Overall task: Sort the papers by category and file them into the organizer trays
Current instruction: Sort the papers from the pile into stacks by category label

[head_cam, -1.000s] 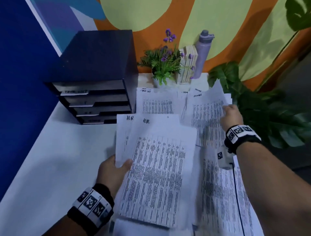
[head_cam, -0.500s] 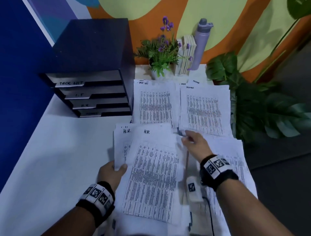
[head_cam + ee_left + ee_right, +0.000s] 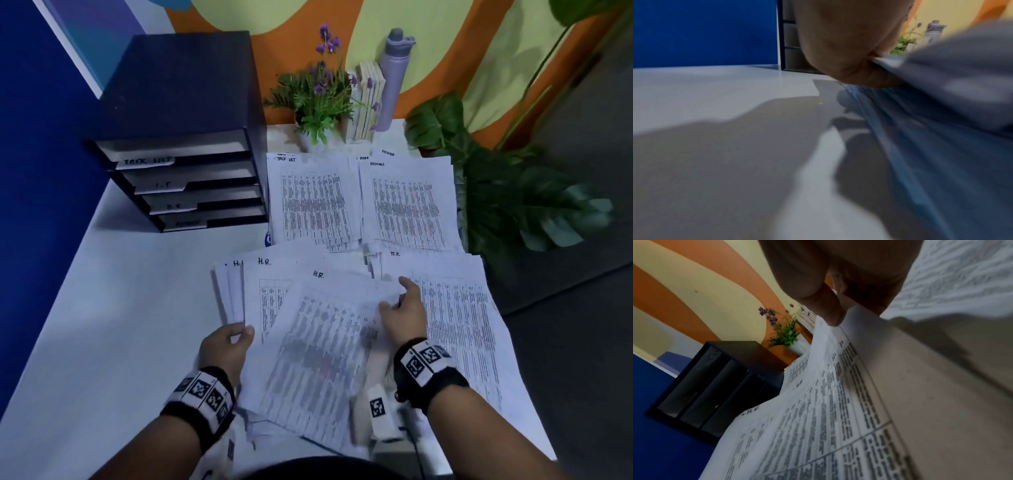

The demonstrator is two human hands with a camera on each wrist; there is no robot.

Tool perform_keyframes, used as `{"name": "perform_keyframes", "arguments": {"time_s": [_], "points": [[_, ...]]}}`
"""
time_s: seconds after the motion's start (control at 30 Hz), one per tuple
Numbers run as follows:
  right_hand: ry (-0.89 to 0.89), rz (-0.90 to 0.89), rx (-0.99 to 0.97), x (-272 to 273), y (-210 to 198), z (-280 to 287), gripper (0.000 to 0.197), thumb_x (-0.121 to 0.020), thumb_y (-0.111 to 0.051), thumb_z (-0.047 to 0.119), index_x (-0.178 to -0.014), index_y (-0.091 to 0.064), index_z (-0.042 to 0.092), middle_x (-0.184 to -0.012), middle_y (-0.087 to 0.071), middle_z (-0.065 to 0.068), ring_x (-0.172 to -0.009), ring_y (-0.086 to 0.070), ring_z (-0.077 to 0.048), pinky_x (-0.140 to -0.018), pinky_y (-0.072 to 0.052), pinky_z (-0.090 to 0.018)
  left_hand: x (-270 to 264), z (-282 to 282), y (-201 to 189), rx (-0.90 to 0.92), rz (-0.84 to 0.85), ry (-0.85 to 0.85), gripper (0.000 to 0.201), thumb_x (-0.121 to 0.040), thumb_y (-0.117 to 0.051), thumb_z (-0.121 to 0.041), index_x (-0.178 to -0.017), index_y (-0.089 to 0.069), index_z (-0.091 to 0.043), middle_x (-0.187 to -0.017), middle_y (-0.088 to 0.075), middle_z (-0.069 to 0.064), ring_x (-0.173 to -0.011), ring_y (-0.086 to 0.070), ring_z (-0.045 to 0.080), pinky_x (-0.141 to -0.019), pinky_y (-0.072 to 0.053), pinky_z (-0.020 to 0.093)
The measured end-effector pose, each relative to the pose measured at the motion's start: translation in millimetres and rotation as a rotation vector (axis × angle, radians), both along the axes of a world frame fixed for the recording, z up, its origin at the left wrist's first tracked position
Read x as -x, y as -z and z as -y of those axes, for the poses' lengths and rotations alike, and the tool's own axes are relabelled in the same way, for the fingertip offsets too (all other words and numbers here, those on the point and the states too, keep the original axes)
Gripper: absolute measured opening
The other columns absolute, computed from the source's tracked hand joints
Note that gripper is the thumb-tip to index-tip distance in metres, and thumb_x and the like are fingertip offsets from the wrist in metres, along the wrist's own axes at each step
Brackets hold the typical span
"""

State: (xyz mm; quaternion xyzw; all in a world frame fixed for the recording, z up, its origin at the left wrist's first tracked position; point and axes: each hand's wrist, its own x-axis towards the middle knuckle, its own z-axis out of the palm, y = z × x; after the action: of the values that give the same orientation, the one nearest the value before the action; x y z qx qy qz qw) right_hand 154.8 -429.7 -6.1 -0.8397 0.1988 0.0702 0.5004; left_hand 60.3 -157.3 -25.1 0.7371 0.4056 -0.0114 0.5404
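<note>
My left hand (image 3: 236, 337) pinches the lower left edge of a fanned stack of printed sheets marked H.R. (image 3: 274, 308). My right hand (image 3: 400, 305) pinches the right edge of the top H.R. sheet (image 3: 322, 349), thumb over it, as the right wrist view shows with the top sheet (image 3: 818, 410) curling up. A black organizer (image 3: 191, 144) with labelled trays stands at the back left. Behind the fan lie a TASK LIST pile (image 3: 311, 205) and an ADMIN pile (image 3: 407, 205). Another pile (image 3: 459, 318) lies under my right arm.
A potted purple-flowered plant (image 3: 318, 99), upright books (image 3: 368, 99) and a lavender bottle (image 3: 394, 78) stand at the back of the white table (image 3: 120, 325). A large leafy plant (image 3: 513, 192) crowds the table's right edge. A blue wall borders the left.
My right hand came back from the ADMIN pile at the back right to the H.R. stack and took hold of its top sheet. The H.R. sheets have fanned out.
</note>
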Motion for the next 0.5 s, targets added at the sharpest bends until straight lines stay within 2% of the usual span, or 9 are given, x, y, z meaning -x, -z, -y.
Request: {"name": "perform_keyframes", "arguments": {"time_s": [0.03,0.1,0.2,0.3,0.37,0.43,0.5], "points": [[-0.001,0.011,0.014,-2,0,2,0.035,-0.089,-0.056,0.005,-0.12,-0.049,0.019,-0.079,-0.057,-0.001,-0.067,-0.055,-0.016,-0.068,-0.041,-0.025,1,-1,0,-0.044,-0.001,0.031,0.017,-0.086,-0.07,-0.019,-0.102,-0.069,-0.012,-0.103,-0.065,0.004,-0.095,-0.06,0.022,-0.089,-0.045,0.028],[-0.007,0.009,-0.043,-5,-2,5,0.015,-0.089,-0.057,0.006,-0.103,-0.06,0.013,-0.093,-0.065,-0.008,-0.079,-0.06,-0.022,-0.075,-0.045,-0.027,4,-4,-2,-0.115,0.003,0.079,0.017,-0.085,-0.07,-0.013,-0.101,-0.066,-0.016,-0.105,-0.064,0.004,-0.096,-0.058,0.022,-0.089,-0.043,0.027],[-0.012,0.017,-0.25,-3,-5,4,0.018,-0.089,-0.06,0.004,-0.086,-0.065,0.021,-0.094,-0.07,-0.009,-0.089,-0.064,-0.027,-0.084,-0.052,-0.036,9,-8,-8,-0.112,0.064,0.088,0.018,-0.083,-0.071,-0.007,-0.09,-0.061,-0.021,-0.102,-0.063,0.003,-0.091,-0.056,0.023,-0.082,-0.042,0.026],[-0.026,0.025,-0.333,3,-8,1,0.022,-0.091,-0.059,0.004,-0.087,-0.065,0.025,-0.09,-0.069,-0.001,-0.088,-0.064,-0.021,-0.085,-0.051,-0.034,13,-11,-15,-0.065,0.121,0.104,0.024,-0.082,-0.072,-0.004,-0.083,-0.059,-0.024,-0.098,-0.062,0.0,-0.09,-0.055,0.022,-0.079,-0.04,0.025],[-0.027,0.052,-0.34,5,-5,-1,0.022,-0.091,-0.059,0.003,-0.087,-0.064,0.024,-0.089,-0.069,-0.005,-0.087,-0.063,-0.022,-0.082,-0.05,-0.033,14,-15,-15,-0.01,0.142,0.098,0.023,-0.08,-0.073,-0.002,-0.082,-0.061,-0.022,-0.097,-0.062,0.0,-0.09,-0.056,0.023,-0.08,-0.043,0.026],[0.006,0.078,-0.329,5,-2,-3,0.022,-0.089,-0.061,0.0,-0.089,-0.06,0.022,-0.089,-0.066,-0.016,-0.084,-0.061,-0.021,-0.075,-0.049,-0.031,16,-19,-13,0.019,0.139,0.11,0.024,-0.08,-0.074,-0.002,-0.083,-0.062,-0.022,-0.096,-0.063,0.0,-0.09,-0.058,0.023,-0.082,-0.045,0.027],[0.039,0.089,-0.296,5,-1,-6,0.022,-0.087,-0.062,0.002,-0.101,-0.059,0.019,-0.082,-0.059,-0.012,-0.075,-0.056,-0.02,-0.068,-0.047,-0.028,18,-22,-10,0.016,0.126,0.128,0.024,-0.079,-0.075,-0.002,-0.084,-0.064,-0.022,-0.096,-0.064,0.002,-0.089,-0.059,0.024,-0.081,-0.046,0.027]]}}
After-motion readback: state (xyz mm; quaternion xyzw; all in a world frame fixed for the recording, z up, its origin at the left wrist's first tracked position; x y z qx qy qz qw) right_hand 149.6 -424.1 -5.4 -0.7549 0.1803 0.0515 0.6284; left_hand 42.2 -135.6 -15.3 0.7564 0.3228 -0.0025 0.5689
